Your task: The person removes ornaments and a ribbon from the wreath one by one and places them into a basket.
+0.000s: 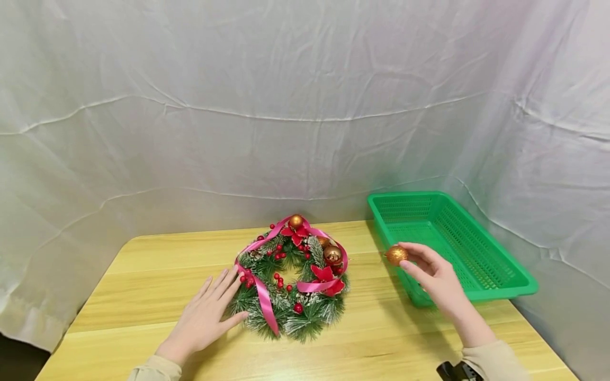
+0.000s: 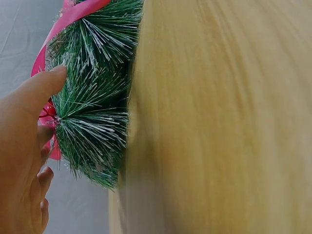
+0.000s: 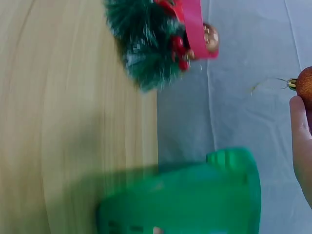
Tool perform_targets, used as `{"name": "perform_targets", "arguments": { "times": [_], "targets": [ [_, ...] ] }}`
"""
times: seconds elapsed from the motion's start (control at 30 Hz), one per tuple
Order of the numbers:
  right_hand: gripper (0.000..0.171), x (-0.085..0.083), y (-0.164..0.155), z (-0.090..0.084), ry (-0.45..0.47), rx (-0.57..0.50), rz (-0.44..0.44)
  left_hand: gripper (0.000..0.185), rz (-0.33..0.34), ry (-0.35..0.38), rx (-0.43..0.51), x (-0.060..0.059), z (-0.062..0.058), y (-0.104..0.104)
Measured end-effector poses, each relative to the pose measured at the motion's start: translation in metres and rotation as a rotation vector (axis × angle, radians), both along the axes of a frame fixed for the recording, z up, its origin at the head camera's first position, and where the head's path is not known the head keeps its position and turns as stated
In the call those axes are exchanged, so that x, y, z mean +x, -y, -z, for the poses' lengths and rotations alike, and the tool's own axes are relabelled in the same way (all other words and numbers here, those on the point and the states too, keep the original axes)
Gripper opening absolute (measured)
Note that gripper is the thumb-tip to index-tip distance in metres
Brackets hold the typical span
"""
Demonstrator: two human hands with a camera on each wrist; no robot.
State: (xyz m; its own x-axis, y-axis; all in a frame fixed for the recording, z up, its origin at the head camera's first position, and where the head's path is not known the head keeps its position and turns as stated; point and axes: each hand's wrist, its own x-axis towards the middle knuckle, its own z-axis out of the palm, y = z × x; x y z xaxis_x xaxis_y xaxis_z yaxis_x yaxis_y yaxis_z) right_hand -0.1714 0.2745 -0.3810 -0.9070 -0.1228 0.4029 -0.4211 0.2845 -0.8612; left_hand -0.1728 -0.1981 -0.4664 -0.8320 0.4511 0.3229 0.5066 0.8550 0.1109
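A green pine wreath (image 1: 292,279) with red berries, a pink ribbon and gold baubles lies on the wooden table (image 1: 143,275). My left hand (image 1: 209,309) rests flat with straight fingers against the wreath's left edge; the left wrist view shows the thumb touching the wreath (image 2: 92,107) needles. My right hand (image 1: 431,275) pinches a glittery gold bauble (image 1: 396,255) in its fingertips, held in the air between the wreath and the green basket (image 1: 476,248). In the right wrist view the bauble (image 3: 304,84) shows at the right edge, with the wreath (image 3: 151,44) above and the basket (image 3: 195,200) below.
The green plastic basket sits at the table's right end with nothing visible inside it. A white cloth backdrop (image 1: 305,106) hangs behind and around the table. Bare tabletop lies in front of the wreath and to its left.
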Motion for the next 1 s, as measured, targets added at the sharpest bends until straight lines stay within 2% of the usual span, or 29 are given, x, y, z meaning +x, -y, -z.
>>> {"name": "perform_targets", "arguments": {
  "times": [0.43, 0.7, 1.0],
  "targets": [
    [0.040, -0.002, -0.049, 0.008, 0.058, 0.066, 0.070, 0.081, 0.002, -0.027, -0.001, 0.001, 0.001, 0.001],
    [0.039, -0.008, -0.076, 0.006, 0.110, 0.225, 0.085, 0.081, 0.001, -0.009, 0.011, -0.001, 0.000, 0.001],
    [0.046, -0.016, -0.106, 0.002, 0.209, 0.298, 0.101, 0.082, -0.010, 0.039, -0.020, 0.000, -0.002, 0.000]
  ]
}}
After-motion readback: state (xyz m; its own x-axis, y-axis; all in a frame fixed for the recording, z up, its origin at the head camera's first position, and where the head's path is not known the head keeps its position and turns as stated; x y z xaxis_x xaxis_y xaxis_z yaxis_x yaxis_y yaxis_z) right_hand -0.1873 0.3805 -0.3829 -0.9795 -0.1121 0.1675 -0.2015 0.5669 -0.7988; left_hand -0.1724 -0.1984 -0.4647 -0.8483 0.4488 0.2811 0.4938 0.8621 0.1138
